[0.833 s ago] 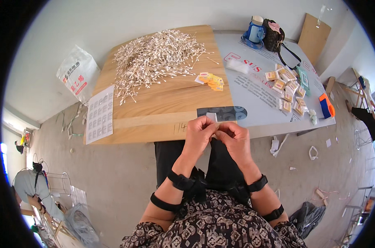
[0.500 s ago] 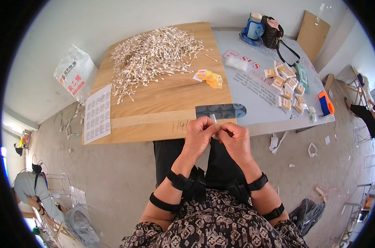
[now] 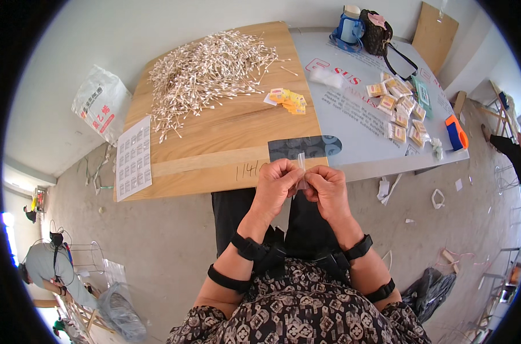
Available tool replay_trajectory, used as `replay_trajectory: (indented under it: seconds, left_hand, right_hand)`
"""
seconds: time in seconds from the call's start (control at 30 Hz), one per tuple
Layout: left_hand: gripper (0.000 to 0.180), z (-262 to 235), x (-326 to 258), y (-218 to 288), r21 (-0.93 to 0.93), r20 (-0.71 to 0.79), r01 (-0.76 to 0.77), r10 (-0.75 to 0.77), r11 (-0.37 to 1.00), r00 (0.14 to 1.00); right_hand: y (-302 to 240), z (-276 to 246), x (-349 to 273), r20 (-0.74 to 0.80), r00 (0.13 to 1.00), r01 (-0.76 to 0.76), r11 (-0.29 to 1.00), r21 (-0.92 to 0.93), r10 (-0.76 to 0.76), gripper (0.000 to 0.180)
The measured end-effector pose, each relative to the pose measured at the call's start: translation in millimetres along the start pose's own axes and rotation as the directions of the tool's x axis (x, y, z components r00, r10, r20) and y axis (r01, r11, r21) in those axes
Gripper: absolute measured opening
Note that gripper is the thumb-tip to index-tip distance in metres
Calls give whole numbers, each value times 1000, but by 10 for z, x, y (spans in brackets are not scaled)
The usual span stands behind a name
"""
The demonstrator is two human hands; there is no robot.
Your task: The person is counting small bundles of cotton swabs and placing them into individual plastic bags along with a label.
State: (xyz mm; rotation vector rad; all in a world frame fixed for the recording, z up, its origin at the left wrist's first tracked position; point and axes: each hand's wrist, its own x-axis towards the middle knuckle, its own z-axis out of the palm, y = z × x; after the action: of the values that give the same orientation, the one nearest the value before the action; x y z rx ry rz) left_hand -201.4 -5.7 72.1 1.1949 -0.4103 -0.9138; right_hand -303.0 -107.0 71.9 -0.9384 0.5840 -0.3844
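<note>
Cotton swabs (image 3: 206,66) are lying in a big loose heap on the far left of the wooden worktop (image 3: 226,135), with a few yellow packets (image 3: 289,100) just beside the heap and a printed sheet (image 3: 133,157) hanging over the left edge. Filled small packets (image 3: 401,109) are lying scattered on the grey board (image 3: 358,123) to the right, an orange tape holder (image 3: 457,133) is sitting near its right edge, and a blue bottle (image 3: 346,26) and a dark bag (image 3: 378,31) are standing at the far end. A dark plastic strip (image 3: 303,148) is lying on the near edge, just beyond the hands. Nothing is standing between the hands and the worktop.

Both forearms are coming up from the lower edge, strapped with black bands, and meeting in front of the body above the lap. The left hand (image 3: 278,183) is curled, its fingertips pinching the small clear plastic sleeve (image 3: 300,166) from the left. The right hand (image 3: 327,189) is clenched around the same sleeve from the right, knuckles almost touching the left hand. The sleeve is standing upright between the two hands, just in front of the near worktop edge; whether anything is inside it cannot be told.
</note>
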Motion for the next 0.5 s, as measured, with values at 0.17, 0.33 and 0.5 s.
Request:
replay_trajectory:
  seconds: [0.17,0.33,0.5]
  left_hand:
    - [16,50,-3,60,198,-108,-11,33,980,994]
    - [13,97,-12,84,471,-70,-191,252,861,965]
    - [11,122,-49,127,520,-70,-163,232,839,970]
  right_hand:
    - [36,-40,4,63,976,216,936,-276,-207,13]
    - [29,-53,-14,92,946,320,840,-438,-312,12]
    - [45,-58,-26,131,936,349,817,-459,-326,11]
